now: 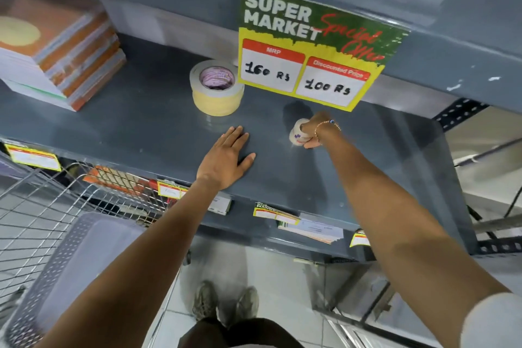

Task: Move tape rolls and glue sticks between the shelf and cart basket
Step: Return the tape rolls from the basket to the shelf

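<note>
Head view shows the right hand (312,133) gripping a small clear tape roll (298,131) low over the grey shelf (141,121), right of the stacked yellow tape rolls (217,87). The left hand (226,157) lies flat, fingers straight, on the shelf. If she's setting it down, I'd lay it flat beside the stack, clear of the hanging price sign (316,48).

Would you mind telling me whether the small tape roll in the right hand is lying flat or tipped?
Tipped: the small tape roll stands on edge in the right hand, its core facing sideways.
</note>
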Available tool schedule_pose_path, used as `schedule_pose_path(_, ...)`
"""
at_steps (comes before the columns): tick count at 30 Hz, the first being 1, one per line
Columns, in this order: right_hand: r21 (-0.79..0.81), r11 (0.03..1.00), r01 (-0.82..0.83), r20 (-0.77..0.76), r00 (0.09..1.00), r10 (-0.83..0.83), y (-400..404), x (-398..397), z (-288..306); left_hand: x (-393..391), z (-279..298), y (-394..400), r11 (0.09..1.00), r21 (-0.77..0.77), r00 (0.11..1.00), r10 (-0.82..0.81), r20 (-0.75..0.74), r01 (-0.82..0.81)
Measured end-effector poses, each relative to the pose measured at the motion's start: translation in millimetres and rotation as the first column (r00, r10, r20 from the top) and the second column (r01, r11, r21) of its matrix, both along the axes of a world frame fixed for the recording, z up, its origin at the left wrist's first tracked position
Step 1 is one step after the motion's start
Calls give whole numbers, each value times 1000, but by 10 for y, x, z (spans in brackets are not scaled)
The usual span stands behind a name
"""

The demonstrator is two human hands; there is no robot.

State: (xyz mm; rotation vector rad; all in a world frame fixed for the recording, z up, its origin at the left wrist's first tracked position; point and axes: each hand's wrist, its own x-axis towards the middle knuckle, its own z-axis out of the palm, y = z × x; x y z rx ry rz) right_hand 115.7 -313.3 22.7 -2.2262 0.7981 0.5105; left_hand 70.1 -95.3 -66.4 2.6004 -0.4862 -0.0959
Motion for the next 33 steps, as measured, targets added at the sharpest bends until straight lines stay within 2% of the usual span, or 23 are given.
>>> schedule_pose_path(9,36,999,-33,-74,997,36,-174,-1,198,7,-40,6,1000,-24,1000,13,7,-13)
schedule_pose_path(11,-67,994,-89,16,996,90,-132,-60,254,6,-39,5,1000,-21,1000,14,9,-14)
schedule_pose_path(14,-262,942,-212,162,952,259,11,-145,225,8,-32,3,1000,-3,1000,7,6,-7)
schedule_pose_path(19,-396,847,-354,34,916,399,171,-188,-58,-20,-25,10,1000,25,1000,-3,19,3)
schedule_pose_path(24,-398,873,-281,73,939,335,180,-178,-36,-24,-7,10,1000,29,1000,6,10,-7)
schedule_pose_path(33,-424,871,-249,117,938,326,198,-223,-46,-20,-22,12,1000,25,1000,4,20,-4)
